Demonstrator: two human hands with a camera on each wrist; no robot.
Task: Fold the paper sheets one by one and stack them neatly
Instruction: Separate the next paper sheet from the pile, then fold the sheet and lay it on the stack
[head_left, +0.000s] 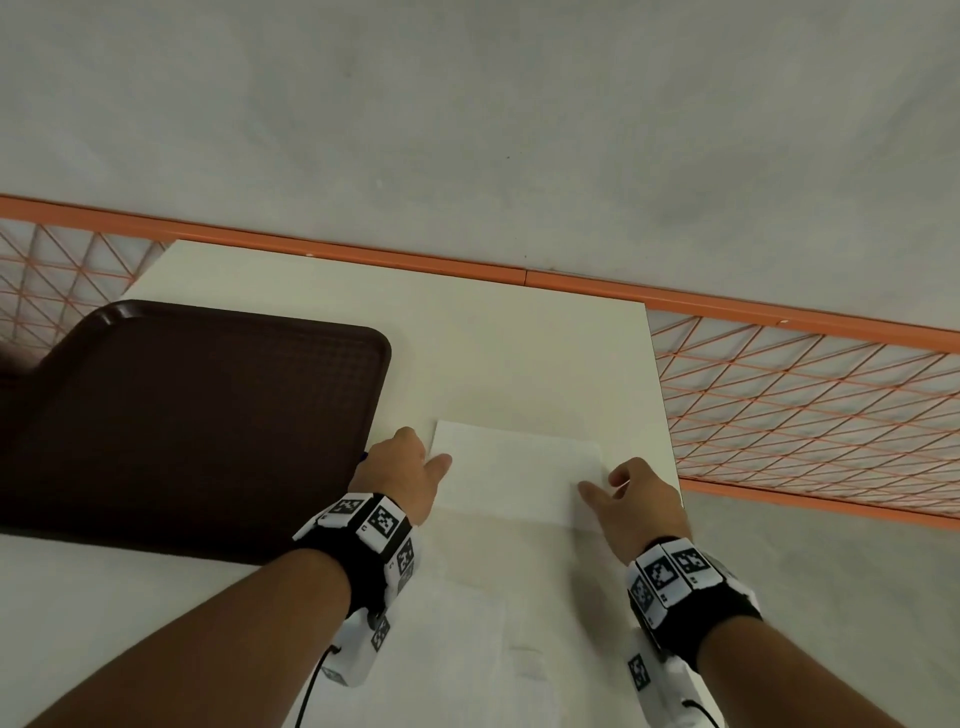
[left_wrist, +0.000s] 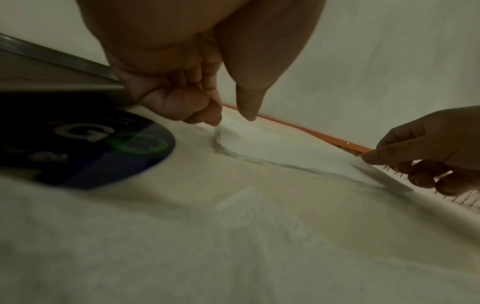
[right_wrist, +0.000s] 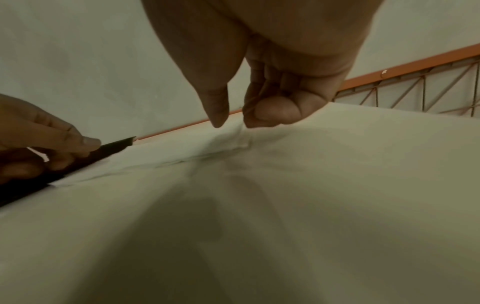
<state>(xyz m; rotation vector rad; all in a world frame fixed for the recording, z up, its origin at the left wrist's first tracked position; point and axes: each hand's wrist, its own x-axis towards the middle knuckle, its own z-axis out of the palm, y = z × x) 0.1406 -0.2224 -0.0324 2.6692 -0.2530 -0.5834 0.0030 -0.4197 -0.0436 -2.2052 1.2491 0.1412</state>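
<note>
A white paper sheet (head_left: 519, 467) lies on the white table (head_left: 519, 353), its far part doubled over into a brighter flap. My left hand (head_left: 431, 452) is at the flap's left corner, thumb on top and fingers curled at the edge, pinching it. In the left wrist view that corner of the sheet (left_wrist: 272, 148) curls up under the left hand (left_wrist: 231, 121). My right hand (head_left: 605, 480) pinches the flap's right edge. In the right wrist view a thin paper edge runs up between the thumb and curled fingers of the right hand (right_wrist: 233, 123).
A dark brown tray (head_left: 182, 415) lies on the table close to my left hand. A dark blue printed pack (left_wrist: 85, 148) sits by the tray's edge. An orange wire-mesh rack (head_left: 805, 395) runs beyond the table's right and far sides, against a grey wall.
</note>
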